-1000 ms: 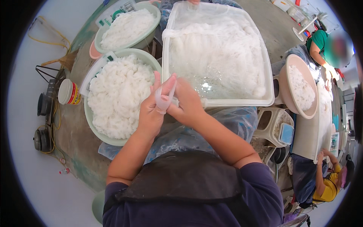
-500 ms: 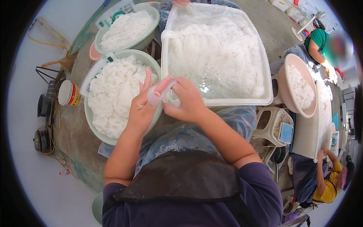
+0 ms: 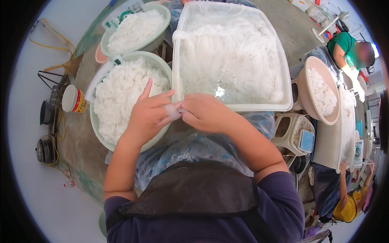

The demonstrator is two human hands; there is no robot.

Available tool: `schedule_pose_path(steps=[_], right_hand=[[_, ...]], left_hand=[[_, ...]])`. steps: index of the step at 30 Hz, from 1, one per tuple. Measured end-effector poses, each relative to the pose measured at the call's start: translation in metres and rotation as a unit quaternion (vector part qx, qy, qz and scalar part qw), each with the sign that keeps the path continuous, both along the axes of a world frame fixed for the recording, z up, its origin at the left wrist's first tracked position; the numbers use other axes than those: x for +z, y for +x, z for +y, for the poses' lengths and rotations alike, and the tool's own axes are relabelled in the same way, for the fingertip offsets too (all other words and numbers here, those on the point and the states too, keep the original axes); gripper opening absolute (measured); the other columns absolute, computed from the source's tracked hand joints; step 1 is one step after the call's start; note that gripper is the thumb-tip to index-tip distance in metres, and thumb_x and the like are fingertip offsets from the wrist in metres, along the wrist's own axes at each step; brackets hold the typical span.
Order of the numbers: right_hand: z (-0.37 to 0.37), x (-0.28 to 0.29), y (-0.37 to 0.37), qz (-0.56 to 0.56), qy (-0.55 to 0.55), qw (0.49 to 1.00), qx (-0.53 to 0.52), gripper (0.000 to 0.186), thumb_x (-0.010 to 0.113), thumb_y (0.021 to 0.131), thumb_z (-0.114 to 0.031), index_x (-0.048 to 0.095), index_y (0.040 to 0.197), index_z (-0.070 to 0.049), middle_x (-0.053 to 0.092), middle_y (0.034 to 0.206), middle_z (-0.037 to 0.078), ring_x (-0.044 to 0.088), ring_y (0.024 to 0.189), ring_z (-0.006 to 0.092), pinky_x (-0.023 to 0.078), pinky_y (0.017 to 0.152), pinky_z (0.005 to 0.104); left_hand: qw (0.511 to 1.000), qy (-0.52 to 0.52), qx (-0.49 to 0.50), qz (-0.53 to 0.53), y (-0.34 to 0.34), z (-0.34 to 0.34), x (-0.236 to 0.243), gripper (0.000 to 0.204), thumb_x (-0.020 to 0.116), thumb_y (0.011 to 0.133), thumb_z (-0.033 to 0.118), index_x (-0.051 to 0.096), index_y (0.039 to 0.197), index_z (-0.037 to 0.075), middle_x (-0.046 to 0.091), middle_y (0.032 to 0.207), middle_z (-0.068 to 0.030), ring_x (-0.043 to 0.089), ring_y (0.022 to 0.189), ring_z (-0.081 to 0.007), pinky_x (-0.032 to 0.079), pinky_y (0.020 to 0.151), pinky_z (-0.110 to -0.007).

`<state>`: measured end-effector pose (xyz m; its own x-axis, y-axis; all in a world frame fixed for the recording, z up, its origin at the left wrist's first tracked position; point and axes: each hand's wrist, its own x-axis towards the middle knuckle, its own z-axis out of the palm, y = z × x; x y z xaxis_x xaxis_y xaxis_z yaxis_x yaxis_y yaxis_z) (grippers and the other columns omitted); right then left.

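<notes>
My left hand [image 3: 148,115] is over the front of the pale green basin [image 3: 97,123] heaped with white, fluffy strands, its fingers spread and a translucent pale band [image 3: 172,112] looped round one or more of them. My right hand [image 3: 204,111] is closed, pinching the band's end beside my left fingertips, at the front left corner of the large white tray [image 3: 251,107]. In that tray lie wet white strands [image 3: 239,56] with clear liquid along the front.
A second strand-filled basin [image 3: 162,30] stands at the back left, a lidded bucket [image 3: 71,97] at the left. To the right are a pink basin [image 3: 328,117], a stool [image 3: 285,127] and two co-workers [image 3: 340,48] [image 3: 346,206]. A fingertip [image 3: 186,1] shows beyond the tray.
My left hand has moved left and down, its fingers spreading. My right hand has come down slightly, drawing the band out flatter. At right, the co-worker in yellow has raised a hand.
</notes>
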<state>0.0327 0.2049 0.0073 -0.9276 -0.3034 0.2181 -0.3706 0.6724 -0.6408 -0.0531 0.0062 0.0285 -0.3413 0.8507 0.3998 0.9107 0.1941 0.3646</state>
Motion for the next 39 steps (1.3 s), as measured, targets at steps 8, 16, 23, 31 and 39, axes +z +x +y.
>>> schedule_pose_path(steps=[8,16,23,31,39], right_hand=[[0.019,-0.004,0.023,-0.154,-0.367,0.917,-0.032,0.023,0.063,0.078,-0.022,0.057,0.088,-0.003,0.055,0.074,0.011,0.058,0.072,0.0275,0.047,0.065,0.0403],[-0.001,-0.006,0.021,-0.196,-0.389,0.893,0.117,0.027,0.056,0.084,-0.029,0.061,0.093,-0.004,0.060,0.081,0.009,0.058,0.076,0.0210,0.046,0.070,0.0364],[0.009,-0.008,0.022,0.043,-0.222,0.970,-0.085,0.022,0.045,0.080,-0.019,0.056,0.073,-0.002,0.053,0.065,0.019,0.052,0.063,0.0386,0.045,0.061,0.0426],[0.004,0.026,0.017,-0.133,-0.496,0.855,0.077,0.024,0.056,0.086,-0.027,0.058,0.091,-0.004,0.060,0.085,0.013,0.058,0.079,0.0233,0.048,0.071,0.0377],[-0.036,-0.036,-0.025,-0.106,-0.149,0.983,-0.023,0.048,0.055,0.088,-0.026,0.047,0.131,-0.006,0.064,0.094,0.019,0.063,0.084,0.0350,0.048,0.076,0.0471]], left_hand=[[0.877,0.222,-0.007,-0.425,0.022,0.007,0.003,0.011,0.056,0.095,0.016,0.053,0.102,0.008,0.055,0.131,-0.0183,0.059,0.117,-0.0342,0.042,0.102,-0.055],[0.761,0.345,0.042,-0.547,0.045,0.032,-0.010,0.019,0.029,0.106,0.031,0.034,0.113,0.014,0.043,0.137,-0.0309,0.061,0.111,-0.0391,0.051,0.093,-0.046],[0.710,0.211,-0.066,-0.668,0.004,-0.004,-0.019,0.025,0.048,0.100,0.032,0.049,0.116,0.013,0.057,0.120,-0.0201,0.060,0.081,-0.0220,0.049,0.082,-0.039],[0.943,0.119,-0.169,-0.261,0.042,0.035,-0.039,0.042,0.069,0.087,0.033,0.063,0.128,0.022,0.034,0.151,-0.0146,0.022,0.142,-0.0438,0.012,0.115,-0.053],[0.968,0.156,0.053,-0.188,-0.021,-0.010,0.020,0.046,0.043,0.100,0.037,0.064,0.113,-0.002,0.061,0.118,-0.0164,0.046,0.129,-0.0307,0.022,0.114,-0.046]])
